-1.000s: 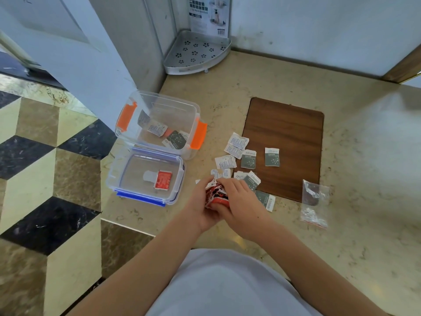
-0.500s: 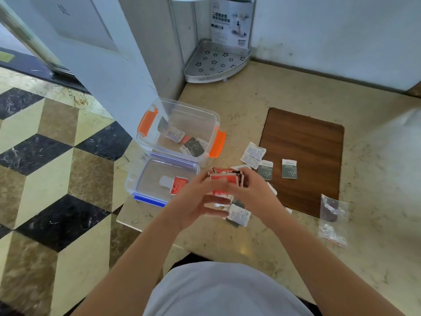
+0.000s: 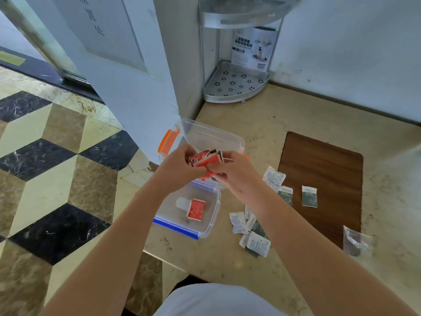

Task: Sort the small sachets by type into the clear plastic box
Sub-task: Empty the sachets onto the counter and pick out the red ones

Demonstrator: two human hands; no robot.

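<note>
My left hand (image 3: 180, 165) and my right hand (image 3: 237, 176) together grip a stack of red sachets (image 3: 205, 158) right above the clear plastic box (image 3: 211, 135) with orange clips. The box's inside is mostly hidden by my hands. Its lid (image 3: 205, 229), blue-edged, lies in front of the box with one red sachet (image 3: 196, 208) on it. White sachets (image 3: 273, 176) and dark green sachets (image 3: 309, 196) lie loose to the right, some on the counter, some on the wooden board (image 3: 330, 169).
A small clear plastic bag (image 3: 356, 240) lies at the board's near right corner. A metal corner shelf (image 3: 237, 85) stands at the back against the wall. The counter edge (image 3: 150, 252) drops to a patterned tile floor on the left.
Both hands have lifted the red sachet stack off the counter and carried it left and away, from beside the loose sachets to over the box.
</note>
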